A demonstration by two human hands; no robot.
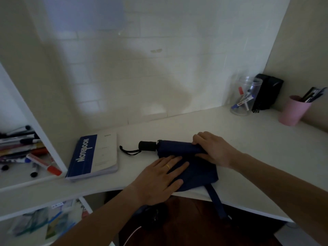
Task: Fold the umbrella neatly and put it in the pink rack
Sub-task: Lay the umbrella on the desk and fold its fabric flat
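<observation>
A navy folding umbrella lies on the white desk, its black handle and wrist loop pointing left. Part of the canopy is rolled into a tube; a loose flap spreads toward the desk's front edge, and its strap hangs over that edge. My left hand rests flat on the flap, fingers apart, a ring on one finger. My right hand curls over the right end of the rolled part. No pink rack is in view; a pink cup holding pens stands at the far right.
A blue and white notebook lies left of the umbrella. At the left, a white shelf unit holds markers and pens. A clear jar of markers and a black case stand at the back right. A dark chair sits below the desk edge.
</observation>
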